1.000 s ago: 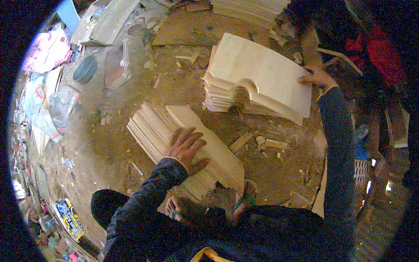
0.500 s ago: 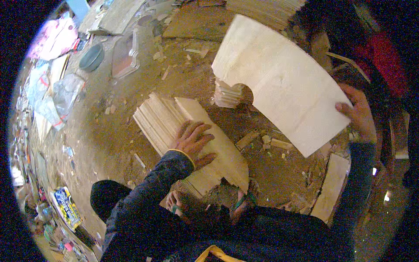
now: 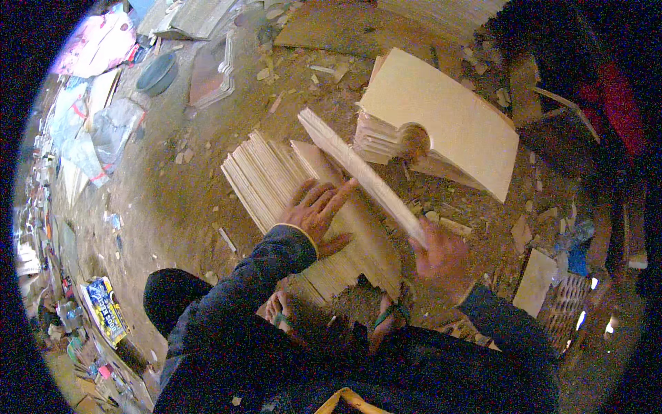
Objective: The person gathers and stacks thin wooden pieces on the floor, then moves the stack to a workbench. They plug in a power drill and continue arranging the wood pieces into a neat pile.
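Observation:
My left hand (image 3: pixel 314 217) lies on a leaning stack of thin wooden boards (image 3: pixel 258 179) in front of my feet, its fingers apart. Gripped at its near end by my right hand (image 3: pixel 441 259) is a pale wooden board (image 3: pixel 365 176), seen almost edge-on along the stack's right side. The index fingertip of my left hand is close to this board; whether they touch, I cannot tell. Blur softens my right fingers. Farther right, a broad pale panel (image 3: pixel 448 117) lies on top of a second stack, beside a rounded notch in the stack's near edge.
A grey-green basin (image 3: pixel 157 74) and clear plastic bags (image 3: pixel 114 134) lie at the left. Wood offcuts (image 3: pixel 455 226) litter the dirt floor between the stacks and my right arm. A perforated crate (image 3: pixel 569 303) stands at the lower right; larger sheets (image 3: pixel 331 27) lie at the back.
The broad panel has left my right hand and now lies on the right stack. My right hand has moved left and holds another board. My left hand stays on the left stack.

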Tool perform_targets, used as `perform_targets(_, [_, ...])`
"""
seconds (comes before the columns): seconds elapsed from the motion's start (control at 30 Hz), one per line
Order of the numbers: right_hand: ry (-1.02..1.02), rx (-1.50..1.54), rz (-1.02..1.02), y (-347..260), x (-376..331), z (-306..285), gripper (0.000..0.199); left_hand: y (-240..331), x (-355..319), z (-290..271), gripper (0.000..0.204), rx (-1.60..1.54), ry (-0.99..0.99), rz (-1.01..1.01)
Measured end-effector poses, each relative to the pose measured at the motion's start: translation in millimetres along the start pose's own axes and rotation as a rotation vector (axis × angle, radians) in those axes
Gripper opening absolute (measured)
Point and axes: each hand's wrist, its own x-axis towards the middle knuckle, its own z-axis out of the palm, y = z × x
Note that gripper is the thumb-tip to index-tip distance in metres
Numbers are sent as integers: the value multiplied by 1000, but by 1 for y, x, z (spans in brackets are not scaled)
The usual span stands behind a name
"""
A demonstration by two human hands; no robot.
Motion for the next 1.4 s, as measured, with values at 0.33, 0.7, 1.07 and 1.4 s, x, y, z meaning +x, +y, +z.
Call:
perform_targets(0.33, [-99, -86, -147, 0, -18, 47, 84, 2, 3, 1, 84, 88, -30, 61])
perform_targets(0.7, [-218, 132, -113, -3, -14, 36, 94, 3, 5, 0, 82, 91, -63, 35])
perform_targets(1.07, [-62, 199, -138, -3, -8, 38, 72, 2, 3, -1, 81, 97, -96, -11])
perform_targets(1.4, [-229, 249, -96, -9, -4, 20, 67, 5, 4, -2, 75, 130, -81, 36])
